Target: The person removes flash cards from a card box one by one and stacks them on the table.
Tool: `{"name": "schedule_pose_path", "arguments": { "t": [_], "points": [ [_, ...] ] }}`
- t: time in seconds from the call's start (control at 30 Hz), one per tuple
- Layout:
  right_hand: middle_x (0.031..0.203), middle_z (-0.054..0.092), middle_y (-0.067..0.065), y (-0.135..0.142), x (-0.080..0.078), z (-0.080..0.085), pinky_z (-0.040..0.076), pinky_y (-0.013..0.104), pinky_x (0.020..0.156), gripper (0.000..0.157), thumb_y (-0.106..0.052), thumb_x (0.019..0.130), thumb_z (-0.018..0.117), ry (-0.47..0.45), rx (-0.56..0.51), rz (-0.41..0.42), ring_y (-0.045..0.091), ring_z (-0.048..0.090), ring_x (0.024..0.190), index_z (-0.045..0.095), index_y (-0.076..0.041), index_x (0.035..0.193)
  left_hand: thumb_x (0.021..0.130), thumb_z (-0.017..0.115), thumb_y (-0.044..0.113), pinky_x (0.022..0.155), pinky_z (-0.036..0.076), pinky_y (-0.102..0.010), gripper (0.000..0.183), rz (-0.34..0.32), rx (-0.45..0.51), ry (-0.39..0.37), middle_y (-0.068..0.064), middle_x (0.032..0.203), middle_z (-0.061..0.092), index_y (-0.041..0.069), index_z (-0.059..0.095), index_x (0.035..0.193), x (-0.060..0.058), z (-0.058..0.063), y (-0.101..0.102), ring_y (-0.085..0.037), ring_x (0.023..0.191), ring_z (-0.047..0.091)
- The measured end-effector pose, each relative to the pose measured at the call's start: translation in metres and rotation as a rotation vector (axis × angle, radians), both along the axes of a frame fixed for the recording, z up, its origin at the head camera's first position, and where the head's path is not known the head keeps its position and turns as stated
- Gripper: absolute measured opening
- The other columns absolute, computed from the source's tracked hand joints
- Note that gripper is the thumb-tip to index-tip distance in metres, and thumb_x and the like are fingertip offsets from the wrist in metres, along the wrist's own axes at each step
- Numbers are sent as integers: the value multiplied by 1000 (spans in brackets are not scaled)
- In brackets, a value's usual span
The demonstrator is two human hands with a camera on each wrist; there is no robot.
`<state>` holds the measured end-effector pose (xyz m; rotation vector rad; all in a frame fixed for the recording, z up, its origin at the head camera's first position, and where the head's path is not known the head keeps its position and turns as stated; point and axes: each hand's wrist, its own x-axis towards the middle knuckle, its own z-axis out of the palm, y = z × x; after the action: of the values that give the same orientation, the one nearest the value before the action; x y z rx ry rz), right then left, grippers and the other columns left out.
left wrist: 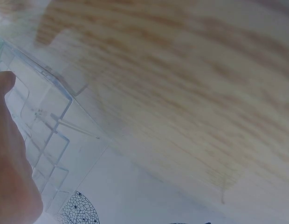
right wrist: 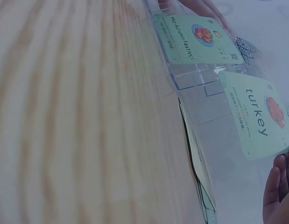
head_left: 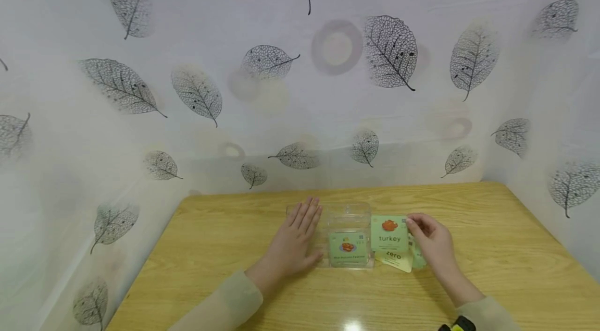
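Note:
In the head view my right hand [head_left: 432,241] pinches the right edge of a green "turkey" flashcard [head_left: 389,233], raised over a few other cards. One of those is a yellow "zero" card [head_left: 396,259], partly covered. To the left, a green "Mid-Autumn Festival" card [head_left: 347,248] sits in a clear plastic box [head_left: 349,211]. My left hand [head_left: 300,234] lies with straight fingers at the left side of that box, over clear plastic. In the right wrist view the turkey card [right wrist: 256,114] hangs tilted beside the box, its corner at my fingertips [right wrist: 280,163].
Everything lies on a wooden table [head_left: 211,247] whose back edge meets a pale curtain [head_left: 300,112] printed with leaves. A dark watch with yellow parts [head_left: 459,323] is on my right wrist. Loose cards [right wrist: 198,163] lie flat on the table right of the box.

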<state>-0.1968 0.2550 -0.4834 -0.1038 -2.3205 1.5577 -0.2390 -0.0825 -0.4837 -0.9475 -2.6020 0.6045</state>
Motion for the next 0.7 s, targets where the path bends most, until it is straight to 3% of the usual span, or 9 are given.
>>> {"name": "schedule_pose_path", "arguments": {
  "t": [0.17, 0.4, 0.7],
  "points": [
    [85, 63, -30, 3, 1, -1, 58, 12, 73, 24, -9, 106, 63, -18, -1, -15, -9, 60, 80, 70, 10, 120, 102, 35, 76, 137, 17, -43, 101, 7, -1, -13, -17, 179, 7, 3, 18, 169, 1, 2, 1, -33, 168, 10],
    [88, 67, -23, 10, 1, -2, 56, 10, 71, 26, -9, 106, 64, -44, 18, -36, -10, 58, 79, 69, 12, 121, 102, 35, 76, 137, 17, -43, 101, 8, 5, -13, -17, 180, 6, 3, 17, 170, 0, 1, 1, -33, 168, 9],
    [87, 63, -27, 14, 1, -7, 54, 10, 68, 24, -9, 105, 66, -46, 32, -35, -10, 57, 79, 71, 11, 117, 102, 35, 76, 137, 18, -42, 101, 8, 3, -9, -17, 180, 6, 3, 17, 170, -1, 0, 1, -33, 168, 9]
  ]
}}
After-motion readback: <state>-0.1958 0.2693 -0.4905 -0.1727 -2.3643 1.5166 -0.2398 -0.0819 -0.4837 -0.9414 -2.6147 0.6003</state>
